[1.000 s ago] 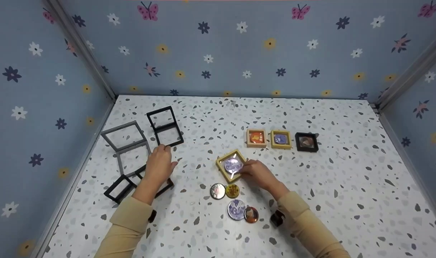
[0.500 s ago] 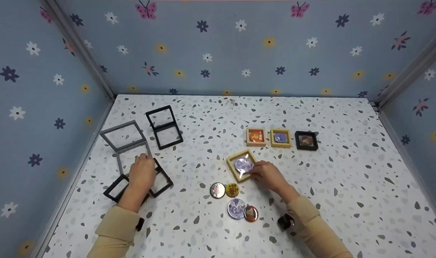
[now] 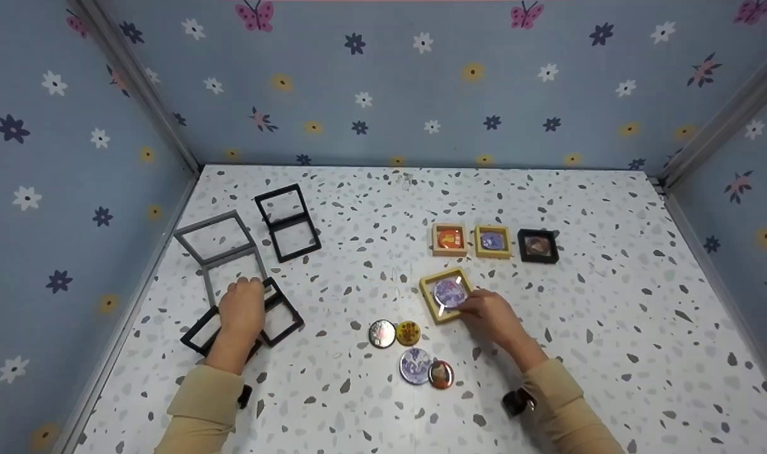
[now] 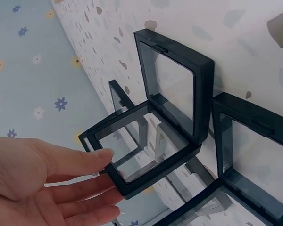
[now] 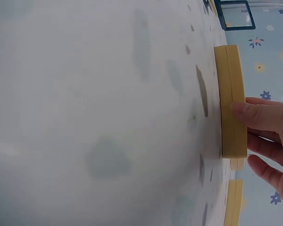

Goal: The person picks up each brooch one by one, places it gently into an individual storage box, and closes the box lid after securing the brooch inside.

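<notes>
In the head view my right hand (image 3: 494, 315) pinches the near right side of a yellow display frame (image 3: 429, 301). A round purple-and-white badge (image 3: 450, 294) shows behind its clear film. The right wrist view has the thumb on the frame's yellow edge (image 5: 231, 84), its two halves closed together. On the left, my left hand (image 3: 242, 309) holds an unfolded black display frame (image 4: 161, 172) by one edge, thumb on top and fingers beneath. Another unfolded black frame (image 4: 247, 110) stands beside it in the left wrist view. From above, the hand covers part of these frames.
An unfolded grey frame (image 3: 229, 255) and a black frame (image 3: 287, 222) lie farther back left. Loose round badges, silver (image 3: 382, 333), yellow (image 3: 408, 333), purple (image 3: 415, 366) and red (image 3: 441, 374), lie front centre. Filled wooden (image 3: 450, 253), yellow (image 3: 492, 255) and black (image 3: 538, 259) frames line up back right.
My right hand has carried the yellow frame rightward. The left hand has moved left and toward me, from near the back black frame onto the front black frames, and now grips one.
</notes>
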Demonstrator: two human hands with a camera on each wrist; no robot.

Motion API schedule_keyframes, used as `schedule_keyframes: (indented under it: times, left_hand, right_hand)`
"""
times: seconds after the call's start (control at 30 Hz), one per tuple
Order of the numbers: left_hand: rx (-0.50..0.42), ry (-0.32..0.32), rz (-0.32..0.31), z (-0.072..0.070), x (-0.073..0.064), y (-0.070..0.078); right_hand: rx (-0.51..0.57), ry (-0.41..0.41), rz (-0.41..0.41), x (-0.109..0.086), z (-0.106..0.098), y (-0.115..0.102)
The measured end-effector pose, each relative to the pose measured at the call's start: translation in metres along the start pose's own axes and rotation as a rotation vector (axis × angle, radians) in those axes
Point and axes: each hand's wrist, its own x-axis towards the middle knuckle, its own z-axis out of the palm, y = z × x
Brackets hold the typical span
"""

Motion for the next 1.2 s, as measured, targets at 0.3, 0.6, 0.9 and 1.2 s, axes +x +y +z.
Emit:
schedule_keyframes:
  times: [0.3, 0.6, 0.9, 1.2]
  left_hand:
    - [-0.031, -0.016, -0.062, 0.005, 0.002, -0.006]
    - [-0.065, 0.013, -0.066, 0.005, 0.0, -0.004]
    - [-0.102, 0.075, -0.051, 0.009, -0.002, 0.006]
    - [-0.14, 0.054, -0.063, 0.013, 0.0, 0.024]
  right_hand:
    - [0.0, 0.003, 0.099, -0.016, -0.008, 0.004]
    - [-0.021, -0.01, 0.182, -0.027, -0.013, 0.007]
    - [-0.027, -0.067, 0.271, -0.037, -0.026, 0.012]
    - [0.011, -0.052, 0.309, -0.048, -0.037, 0.023]
